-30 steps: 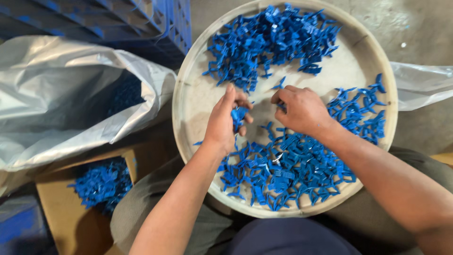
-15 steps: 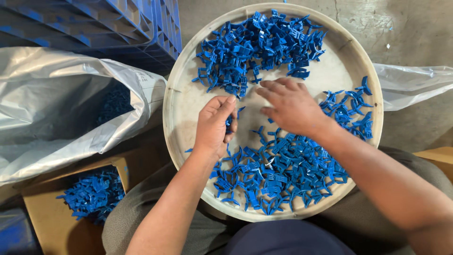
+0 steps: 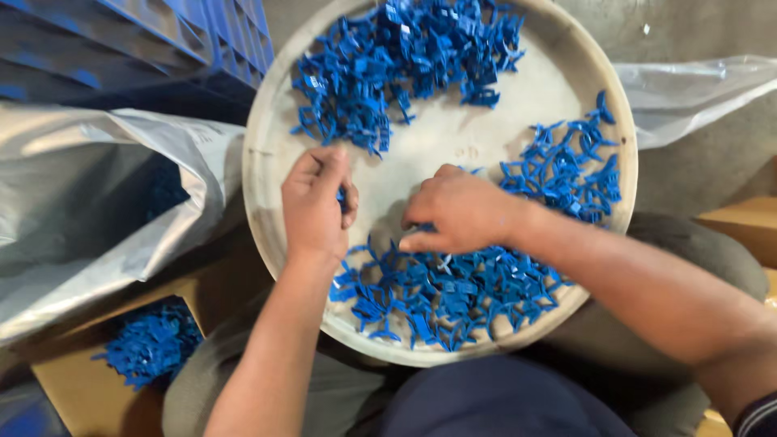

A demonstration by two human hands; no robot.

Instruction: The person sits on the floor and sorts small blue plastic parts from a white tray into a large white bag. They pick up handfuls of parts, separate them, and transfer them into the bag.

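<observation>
On the round pale tray [image 3: 271,174], small blue plastic clips [image 3: 453,291] lie heaped; left hand [image 3: 316,206] pinches one, right hand [image 3: 457,214] curls clenched over others. Left, a silvery bag [image 3: 97,210] and a brown carton [image 3: 81,388].

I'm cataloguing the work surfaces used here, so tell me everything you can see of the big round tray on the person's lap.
The round tray is a shallow, pale beige dish with a low raised rim, worn and scuffed, of a material I cannot tell. It lies flat across the person's lap. Small blue plastic pieces lie on it in heaps at the top, right and near edge, the middle bare. The left hand and right hand rest over it. A silvery bag lies at its left.
</observation>
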